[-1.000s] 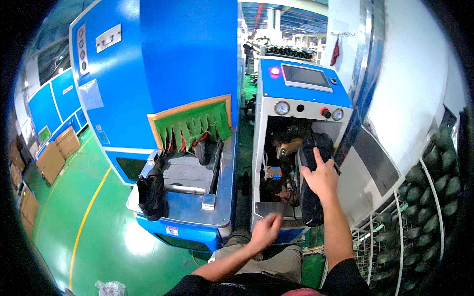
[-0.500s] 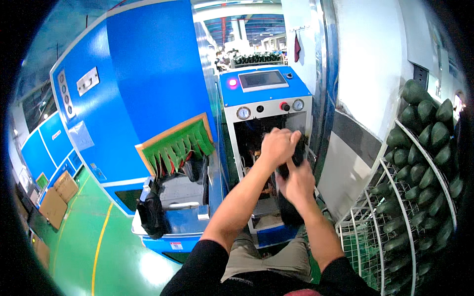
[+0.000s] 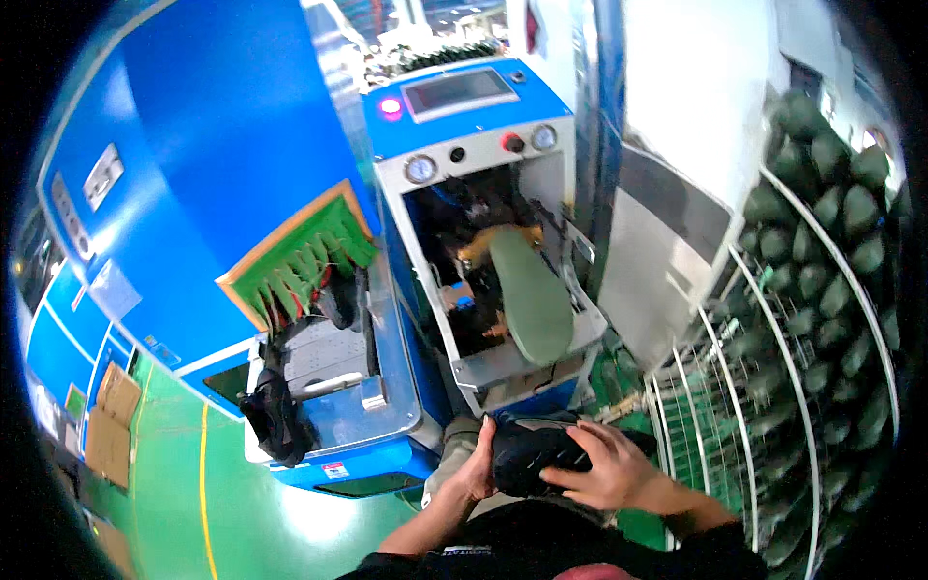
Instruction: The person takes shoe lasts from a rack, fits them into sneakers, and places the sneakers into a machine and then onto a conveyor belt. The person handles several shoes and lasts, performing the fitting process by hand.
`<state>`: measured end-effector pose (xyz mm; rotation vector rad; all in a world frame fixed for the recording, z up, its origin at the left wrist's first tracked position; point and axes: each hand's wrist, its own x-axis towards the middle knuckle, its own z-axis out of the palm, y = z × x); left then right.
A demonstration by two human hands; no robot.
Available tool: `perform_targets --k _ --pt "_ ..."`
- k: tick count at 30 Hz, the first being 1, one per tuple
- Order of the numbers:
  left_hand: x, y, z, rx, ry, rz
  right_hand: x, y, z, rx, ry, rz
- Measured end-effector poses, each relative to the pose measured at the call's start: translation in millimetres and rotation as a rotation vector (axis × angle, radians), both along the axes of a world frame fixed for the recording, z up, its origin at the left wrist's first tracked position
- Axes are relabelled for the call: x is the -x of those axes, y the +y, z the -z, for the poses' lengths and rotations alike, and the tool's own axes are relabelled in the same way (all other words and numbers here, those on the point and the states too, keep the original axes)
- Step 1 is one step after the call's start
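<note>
A black shoe (image 3: 534, 452) is held sideways close to my body, below the front of the machine. My left hand (image 3: 472, 468) grips its left end, thumb upright against it. From the right, my right hand (image 3: 611, 470) is wrapped over the shoe, its fingers pressed on the dark surface. Beyond them, a green sole-shaped form (image 3: 532, 300), like a shoe last, slants out of the open front of a blue and white machine (image 3: 474, 135). Neither hand touches the form. The underside of the shoe and some left fingers are hidden.
At left, a conveyor bed (image 3: 329, 362) leads to a green strip curtain (image 3: 300, 259); a black shoe (image 3: 336, 302) lies at the curtain. Another dark shoe (image 3: 275, 418) sits on its near corner. A white wire rack (image 3: 744, 387) at right holds many dark green lasts (image 3: 812, 242).
My hands have come down from the machine's opening toward my body with the black shoe. The green form now shows bare. The view has tilted down and shifted right.
</note>
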<state>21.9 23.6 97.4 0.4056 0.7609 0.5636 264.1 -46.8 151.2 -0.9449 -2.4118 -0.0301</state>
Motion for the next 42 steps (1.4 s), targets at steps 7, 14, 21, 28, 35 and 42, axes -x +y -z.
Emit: perform_targets --k 7,14,21,28,35,42 --pt "42 -18 55 -0.632 0.627 0.214 19 132 11 1.319 1.450 -0.127" --pt "46 -20 62 -0.436 0.506 0.101 64 218 -28 1.402 1.885 -0.145" --pt "52 -17 78 -0.318 0.345 -0.023 10 158 98 1.077 2.003 -0.489" --pt "43 -1 107 -0.273 0.255 -0.003 -115 52 129 0.825 2.152 -0.398" --pt "25 22 95 -0.346 0.355 0.138 -247 126 182 -0.206 2.456 -0.661" --pt "36 11 87 -0.401 0.526 0.226 -359 191 183 0.279 2.959 -1.051"
